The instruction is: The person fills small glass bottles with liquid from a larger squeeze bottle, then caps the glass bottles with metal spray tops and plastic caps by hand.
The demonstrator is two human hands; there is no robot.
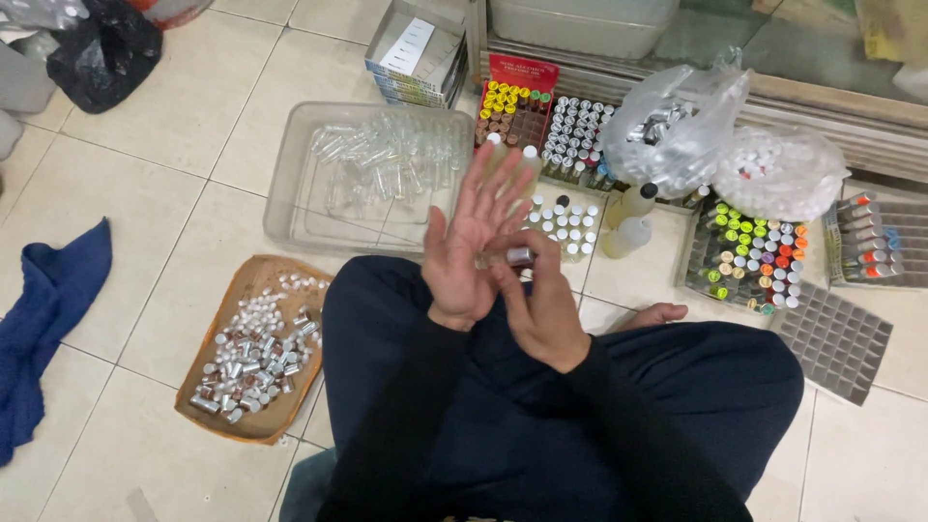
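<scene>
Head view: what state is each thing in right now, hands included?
Left hand: open, palm up, fingers spread.
Right hand: pinching a small vial against the left palm.
Clear plastic tub: uncovered, empty glass vials lying at its far end.
Cardboard tray: heaped with loose silver caps.
Plastic bags: bunched, partly full.
Blue cloth: crumpled on the floor.
Grid tray: empty.

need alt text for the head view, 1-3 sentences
A seated person's left hand, palm open, and right hand hold a small silver-capped glass vial between them above dark-trousered legs. On the tiled floor around them sit a clear plastic tub of empty glass vials, a brown cardboard tray of silver caps and trays of colour-capped vials.
</scene>
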